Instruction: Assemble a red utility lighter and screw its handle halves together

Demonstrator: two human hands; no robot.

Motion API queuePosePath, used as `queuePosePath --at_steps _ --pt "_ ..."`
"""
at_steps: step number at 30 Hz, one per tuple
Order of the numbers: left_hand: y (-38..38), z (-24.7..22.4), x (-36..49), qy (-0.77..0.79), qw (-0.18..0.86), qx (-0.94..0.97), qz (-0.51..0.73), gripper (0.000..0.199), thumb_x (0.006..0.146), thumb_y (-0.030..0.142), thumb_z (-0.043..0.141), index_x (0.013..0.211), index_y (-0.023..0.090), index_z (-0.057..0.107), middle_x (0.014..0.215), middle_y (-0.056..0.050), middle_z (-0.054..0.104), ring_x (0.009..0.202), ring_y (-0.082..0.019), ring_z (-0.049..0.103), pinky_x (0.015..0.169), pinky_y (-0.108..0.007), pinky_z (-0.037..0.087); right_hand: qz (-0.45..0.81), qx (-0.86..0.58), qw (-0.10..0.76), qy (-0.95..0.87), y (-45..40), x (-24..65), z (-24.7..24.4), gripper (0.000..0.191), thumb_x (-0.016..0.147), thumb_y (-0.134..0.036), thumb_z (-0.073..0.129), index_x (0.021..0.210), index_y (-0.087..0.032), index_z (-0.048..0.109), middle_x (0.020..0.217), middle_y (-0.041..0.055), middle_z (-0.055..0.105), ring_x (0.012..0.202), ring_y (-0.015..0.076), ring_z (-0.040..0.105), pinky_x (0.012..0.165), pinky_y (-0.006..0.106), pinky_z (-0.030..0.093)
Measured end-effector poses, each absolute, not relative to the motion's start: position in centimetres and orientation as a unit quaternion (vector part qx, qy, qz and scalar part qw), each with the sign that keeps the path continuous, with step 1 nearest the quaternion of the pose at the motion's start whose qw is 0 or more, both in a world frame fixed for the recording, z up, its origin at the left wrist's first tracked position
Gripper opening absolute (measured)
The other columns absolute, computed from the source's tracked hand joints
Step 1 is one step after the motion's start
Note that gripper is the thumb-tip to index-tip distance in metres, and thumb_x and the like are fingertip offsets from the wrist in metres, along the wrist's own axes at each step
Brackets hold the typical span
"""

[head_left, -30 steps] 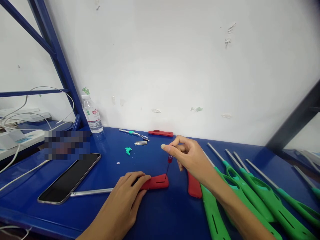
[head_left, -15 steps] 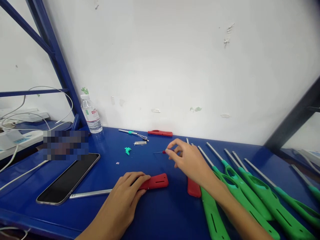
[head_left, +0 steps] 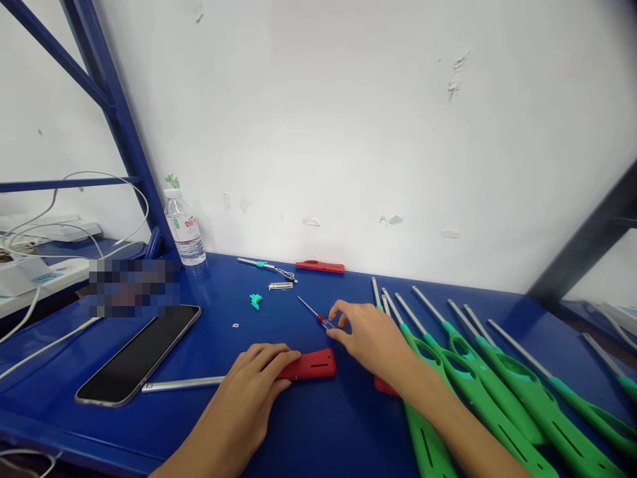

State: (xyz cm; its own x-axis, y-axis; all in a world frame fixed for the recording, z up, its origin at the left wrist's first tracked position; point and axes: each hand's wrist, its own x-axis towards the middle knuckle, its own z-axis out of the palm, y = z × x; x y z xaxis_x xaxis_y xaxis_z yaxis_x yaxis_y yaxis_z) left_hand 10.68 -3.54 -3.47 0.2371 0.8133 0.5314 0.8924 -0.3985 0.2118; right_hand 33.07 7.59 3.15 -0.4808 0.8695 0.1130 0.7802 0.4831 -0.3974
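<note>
My left hand (head_left: 259, 385) is closed around a red lighter (head_left: 316, 364) lying on the blue table, its long silver tube (head_left: 182, 384) pointing left. My right hand (head_left: 368, 335) pinches the clear handle of a small screwdriver (head_left: 320, 317) between thumb and fingers; its thin shaft points up and to the left, above the table. Partly hidden under my right wrist lies another red piece (head_left: 384, 386). Beyond my hands are a teal plastic piece (head_left: 255, 301), a small metal part (head_left: 281, 286), a silver tube with wires (head_left: 261, 264) and a red shell (head_left: 320, 266).
Several green lighters (head_left: 527, 385) with silver tubes fill the right side of the table. At the left lie a phone (head_left: 139, 355) and white cables. A water bottle (head_left: 185, 229) stands at the back left by the wall, near a blue frame (head_left: 117, 119).
My right hand has moved slightly down and nearer, and the screwdriver has turned so its tip points up-left. My left hand keeps its hold on the red lighter.
</note>
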Motion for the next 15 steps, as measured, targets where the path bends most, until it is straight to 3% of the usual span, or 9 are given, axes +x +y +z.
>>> queuePosePath --at_steps 4,11,15 --pt "-3.5 -2.9 10.8 -0.516 0.109 -0.793 -0.305 0.035 0.104 0.013 0.051 0.125 0.03 0.072 0.121 0.001 0.082 0.105 -0.023 0.078 0.087 -0.038 0.067 0.167 -0.477 0.181 -0.844 7.4 32.9 3.5 0.008 0.102 -0.027 0.067 0.102 -0.023 0.074 0.087 0.0047 0.079 0.084 0.0261 0.071 0.071 0.035 0.037" --pt "-4.0 -2.6 11.3 -0.449 0.18 -0.803 -0.347 0.044 0.106 0.008 0.049 0.144 0.025 0.061 0.12 0.002 0.081 0.111 -0.017 0.072 0.094 -0.027 0.058 0.278 -0.394 0.215 -0.849 7.1 32.7 4.1 0.034 0.109 -0.043 0.054 0.09 -0.023 0.076 0.076 0.0007 0.076 0.071 0.0187 0.065 0.072 0.032 0.041" --pt "-4.6 -2.1 11.4 -0.386 0.203 -0.816 -0.38 0.042 0.104 -0.002 0.05 0.131 0.023 0.07 0.117 0.002 0.081 0.116 -0.015 0.067 0.108 -0.029 0.045 0.397 -0.323 0.177 -0.84 6.5 32.7 4.2 0.056 0.113 -0.058 0.039 0.097 -0.02 0.076 0.076 0.0009 0.073 0.056 0.0129 0.06 0.064 0.028 0.046"
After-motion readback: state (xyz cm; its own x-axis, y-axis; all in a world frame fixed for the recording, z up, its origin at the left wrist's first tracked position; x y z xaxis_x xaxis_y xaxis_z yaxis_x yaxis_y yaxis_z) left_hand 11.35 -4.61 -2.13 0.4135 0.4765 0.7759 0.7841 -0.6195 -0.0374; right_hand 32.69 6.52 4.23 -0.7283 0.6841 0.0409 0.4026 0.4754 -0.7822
